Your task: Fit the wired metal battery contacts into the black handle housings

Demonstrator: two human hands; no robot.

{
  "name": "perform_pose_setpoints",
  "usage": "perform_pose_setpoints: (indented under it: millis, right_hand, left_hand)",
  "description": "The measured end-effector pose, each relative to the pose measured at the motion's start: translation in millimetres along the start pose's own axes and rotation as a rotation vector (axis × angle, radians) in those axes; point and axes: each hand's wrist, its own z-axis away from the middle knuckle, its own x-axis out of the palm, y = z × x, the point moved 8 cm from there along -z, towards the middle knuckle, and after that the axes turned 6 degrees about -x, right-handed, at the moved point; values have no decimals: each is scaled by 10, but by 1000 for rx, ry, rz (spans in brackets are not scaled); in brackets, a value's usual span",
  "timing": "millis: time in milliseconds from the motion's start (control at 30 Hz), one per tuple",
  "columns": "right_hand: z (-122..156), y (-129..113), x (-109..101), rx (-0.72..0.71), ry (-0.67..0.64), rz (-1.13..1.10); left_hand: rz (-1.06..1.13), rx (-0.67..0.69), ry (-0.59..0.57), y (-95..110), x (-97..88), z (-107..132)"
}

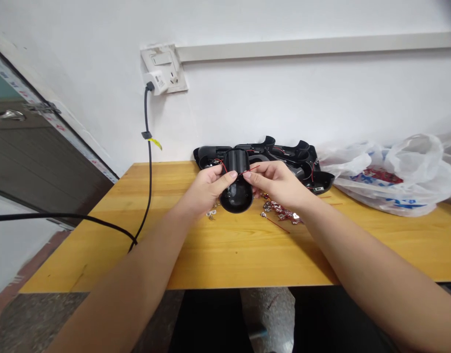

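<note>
My left hand (207, 189) grips a round black plastic housing (236, 191) from its left side. Thin red wires (252, 170) run out across the top of the housing. My right hand (277, 184) is at the housing's right side, its thumb and forefinger pinched on one red wire. Below my right wrist lies a small heap of metal contacts with red wire bits (280, 211). A few similar small metal pieces (211, 214) lie below my left hand. Behind my hands is a pile of black plastic shell parts (295, 162) with red wires inside.
The parts lie on a yellow wooden table (240, 260). A white plastic bag (390, 176) sits at the back right. A black cable (149, 166) runs from a wall socket (162, 68) down across the table's left side. A door (27, 142) stands at the left.
</note>
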Motion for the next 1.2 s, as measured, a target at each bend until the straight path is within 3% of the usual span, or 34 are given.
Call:
perform_pose_setpoints:
  millis: [467, 800, 1000, 1200]
  right_hand:
    - [32, -77, 35, -63, -2, 193]
    - [49, -91, 18, -69, 71, 308]
    - [44, -62, 17, -67, 71, 324]
    - [52, -105, 32, -164, 107, 251]
  left_hand:
    - [-167, 14, 53, 5, -48, 2]
    - [-229, 46, 43, 26, -31, 17]
    - [-229, 27, 65, 22, -55, 19]
    - [-185, 132, 103, 98, -31, 47]
